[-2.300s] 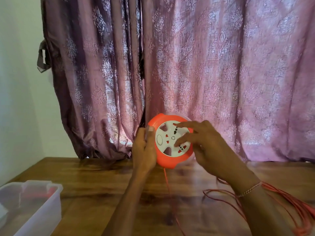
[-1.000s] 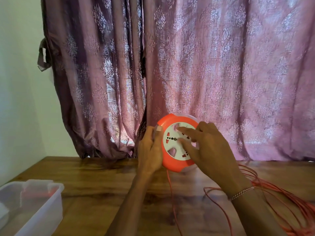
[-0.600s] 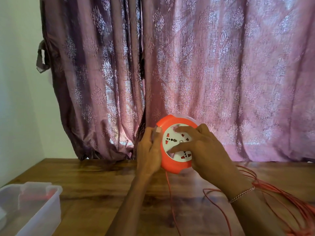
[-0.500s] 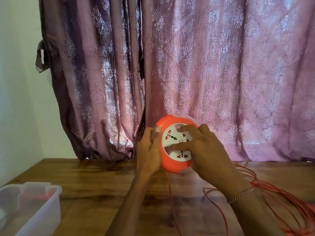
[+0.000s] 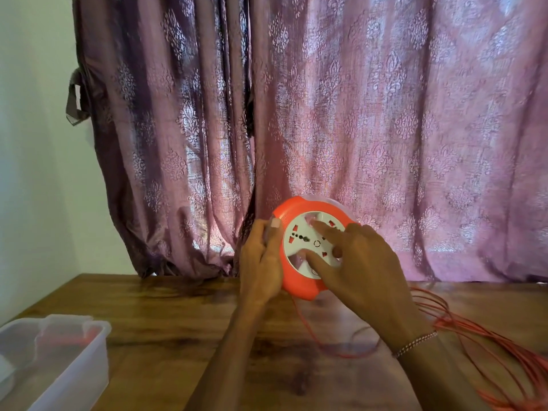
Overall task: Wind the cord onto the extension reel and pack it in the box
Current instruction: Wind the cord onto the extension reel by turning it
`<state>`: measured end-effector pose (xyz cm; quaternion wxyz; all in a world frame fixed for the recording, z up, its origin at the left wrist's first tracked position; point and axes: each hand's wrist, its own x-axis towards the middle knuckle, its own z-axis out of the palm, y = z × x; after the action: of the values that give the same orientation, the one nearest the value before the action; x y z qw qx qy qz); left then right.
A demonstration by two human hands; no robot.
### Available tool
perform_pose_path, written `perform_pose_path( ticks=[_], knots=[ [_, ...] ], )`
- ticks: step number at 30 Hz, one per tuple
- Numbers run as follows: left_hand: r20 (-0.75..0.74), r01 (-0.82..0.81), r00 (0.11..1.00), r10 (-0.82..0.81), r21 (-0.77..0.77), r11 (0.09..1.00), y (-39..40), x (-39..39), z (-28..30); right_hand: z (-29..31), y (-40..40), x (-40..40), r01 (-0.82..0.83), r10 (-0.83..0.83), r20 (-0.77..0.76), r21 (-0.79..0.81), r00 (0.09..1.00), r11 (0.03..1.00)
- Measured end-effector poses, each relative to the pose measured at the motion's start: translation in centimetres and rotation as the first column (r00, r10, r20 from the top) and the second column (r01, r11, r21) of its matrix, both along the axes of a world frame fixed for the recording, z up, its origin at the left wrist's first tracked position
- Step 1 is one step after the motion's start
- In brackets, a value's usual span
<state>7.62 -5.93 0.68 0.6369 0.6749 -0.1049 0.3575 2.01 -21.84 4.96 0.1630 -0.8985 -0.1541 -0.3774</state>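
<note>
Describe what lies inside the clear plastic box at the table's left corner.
Through the translucent box wall, something orange-red shows inside, blurred. Its shape and anything deeper are hidden by the cloudy plastic. The reel is not in it.

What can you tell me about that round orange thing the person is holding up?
The extension reel is a round, glossy orange plastic case with a white socket face, held on edge above the wooden table. The left hand grips its left rim; the right hand lays fingers on the white face. A thin orange cord hangs from its bottom.
</note>
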Motion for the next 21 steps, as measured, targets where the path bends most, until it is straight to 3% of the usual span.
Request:
perform_pose_path(
  ticks=[3,5,8,13,21],
  knots=[
    [-0.004,0.021,1.0,-0.021,-0.028,0.999,0.1,0.1,0.1,0.4,-0.4,-0.2,-0.117,0.118,0.06,-0.014,0.991,0.993],
    [-0.003,0.027,1.0,-0.028,-0.031,0.999,0.2,0.1,0.2,0.5,-1.1,0.0,-0.191,0.204,0.133,-0.105,0.97,0.976],
    [-0.002,0.038,0.999,-0.038,-0.033,0.999,0.1,0.0,0.3,0.7,-1.4,0.2,-0.272,0.296,0.089,-0.212,0.951,0.939],
    [0.009,0.011,1.0,-0.012,0.014,1.0,0.2,0.1,0.0,0.8,-0.9,-0.1,-0.207,0.206,-0.032,-0.269,0.978,0.941],
    [-0.011,0.027,1.0,-0.027,-0.011,1.0,0.2,0.1,0.0,0.5,-0.6,-0.6,-0.052,0.058,0.013,-0.264,0.998,0.963]
  ],
)
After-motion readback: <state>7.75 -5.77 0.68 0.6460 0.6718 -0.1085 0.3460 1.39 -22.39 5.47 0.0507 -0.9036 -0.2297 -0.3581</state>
